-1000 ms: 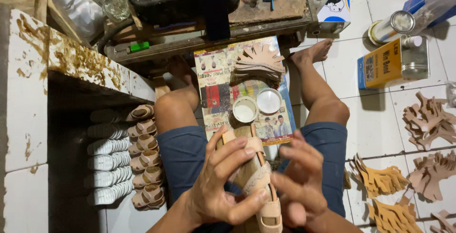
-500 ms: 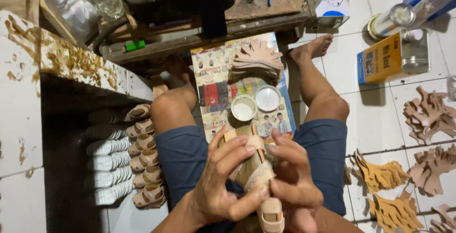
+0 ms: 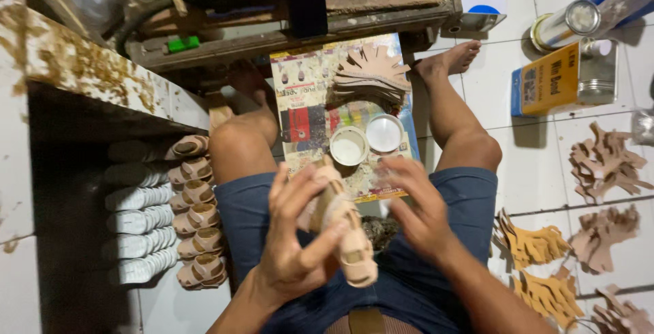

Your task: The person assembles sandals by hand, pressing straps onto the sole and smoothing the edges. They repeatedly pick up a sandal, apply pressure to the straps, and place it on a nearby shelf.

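1. Since a second ago, both of my hands sit slightly higher over my lap, and the tan sandal (image 3: pixel 344 235) is tilted so its heel strap points down toward my shorts; the sheet and tubs beyond have not shifted.
2. I grip the sandal in my left hand (image 3: pixel 296 242), fingers and thumb closed around its upper half, above my knees and just short of the printed sheet.
3. My right hand (image 3: pixel 419 204) hovers beside it, blurred, fingers loosely spread, holding nothing I can make out.
4. Risk, as I judge it: the lower end hangs free, so a loose grip could drop the sandal, and a careless reach could tip the open white tub (image 3: pixel 349 146) or its lid (image 3: pixel 384 133) just ahead of my fingers.
5. Both tubs rest on a printed sheet (image 3: pixel 306 95) spread on the white tiled floor (image 3: pixel 497 136), with a stack of cut tan pieces (image 3: pixel 373 71) at its far end.
6. More cut-outs (image 3: pixel 603 163) lie scattered at my right; finished sandals (image 3: pixel 194 215) line up under a stained shelf (image 3: pixel 82 68) at my left.
7. Tins and a yellow box (image 3: pixel 545 82) stand near a worn wooden bench (image 3: pixel 381 0).
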